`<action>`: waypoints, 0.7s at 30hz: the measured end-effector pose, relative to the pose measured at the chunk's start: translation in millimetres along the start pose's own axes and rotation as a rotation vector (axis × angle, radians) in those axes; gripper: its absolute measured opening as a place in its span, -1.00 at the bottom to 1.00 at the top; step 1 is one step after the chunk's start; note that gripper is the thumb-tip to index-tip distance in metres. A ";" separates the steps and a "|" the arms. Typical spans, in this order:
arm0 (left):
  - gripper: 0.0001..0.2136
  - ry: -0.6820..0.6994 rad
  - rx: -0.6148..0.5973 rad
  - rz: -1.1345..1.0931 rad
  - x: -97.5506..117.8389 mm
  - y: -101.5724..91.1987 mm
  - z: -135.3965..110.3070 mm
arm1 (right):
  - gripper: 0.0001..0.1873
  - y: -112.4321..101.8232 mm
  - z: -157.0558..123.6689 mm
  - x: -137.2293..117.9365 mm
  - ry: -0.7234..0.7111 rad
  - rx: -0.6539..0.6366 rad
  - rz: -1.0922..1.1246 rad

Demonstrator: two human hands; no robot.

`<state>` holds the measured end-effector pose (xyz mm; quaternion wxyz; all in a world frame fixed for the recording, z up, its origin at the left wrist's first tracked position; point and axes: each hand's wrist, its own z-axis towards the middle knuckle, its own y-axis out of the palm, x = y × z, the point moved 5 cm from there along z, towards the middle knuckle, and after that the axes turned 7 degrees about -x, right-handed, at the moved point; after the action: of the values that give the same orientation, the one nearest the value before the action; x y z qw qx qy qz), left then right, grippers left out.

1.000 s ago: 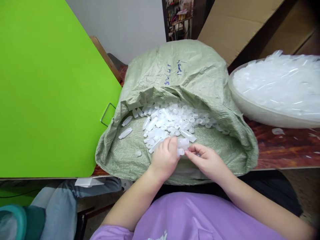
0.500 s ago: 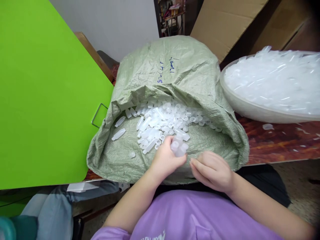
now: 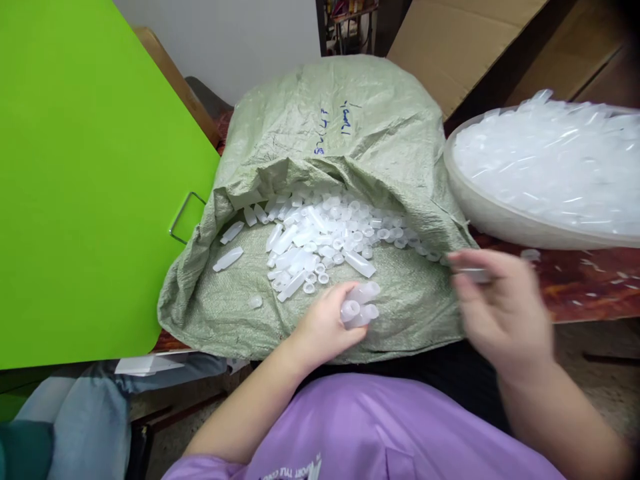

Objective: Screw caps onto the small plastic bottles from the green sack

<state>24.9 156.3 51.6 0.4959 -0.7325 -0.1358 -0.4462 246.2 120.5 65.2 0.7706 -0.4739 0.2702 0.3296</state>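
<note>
A pale green woven sack (image 3: 350,133) lies open on the table, with a heap of small translucent white plastic tubes and caps (image 3: 320,240) spilling from its mouth. My left hand (image 3: 325,327) rests on the sack's front lip, fingers closed round a small bunch of the tubes (image 3: 361,308). My right hand (image 3: 500,310) is raised to the right of the sack, blurred by motion, and pinches a thin pale piece (image 3: 473,273) near the big bowl.
A large white bowl (image 3: 500,213) heaped with translucent plastic pieces stands at the right on the dark wooden table (image 3: 590,280). A bright green board (image 3: 90,180) with a metal handle (image 3: 183,217) fills the left. Cardboard boxes (image 3: 450,47) stand behind. Another person's jeans (image 3: 95,413) show at lower left.
My right hand has swung from beside my left hand up and to the right, toward the bowl. My left hand has stayed on the sack's lip with its tubes.
</note>
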 end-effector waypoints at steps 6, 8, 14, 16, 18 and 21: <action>-0.49 0.131 -0.102 0.083 4.6 2.2 -5.7 | -0.66 59.1 2.9 -29.2 -0.030 -0.498 0.216; -0.51 0.110 -0.155 0.039 3.3 -1.0 -9.4 | -0.72 61.0 6.3 -33.4 -0.096 -0.585 0.192; -0.63 -0.078 -0.667 -0.368 -5.8 -0.9 -16.5 | -0.70 53.4 -0.1 -57.3 -0.456 -0.863 0.218; -0.65 -0.116 -0.795 -0.444 -6.0 -0.7 -17.6 | -0.69 57.2 -2.7 -59.3 -0.441 -0.950 0.165; -0.62 -0.149 -0.777 -0.362 -6.9 -2.7 -15.5 | -0.69 65.1 -2.9 -55.3 -0.334 -0.979 0.050; -0.53 -0.137 -0.615 -0.116 -4.3 -6.8 -11.1 | -0.56 76.9 -3.1 -38.7 -0.022 -0.948 -0.166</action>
<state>12.3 151.2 53.5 0.2145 -0.8675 -0.0691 -0.4434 162.5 133.5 49.7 0.4961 -0.7895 0.0429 0.3588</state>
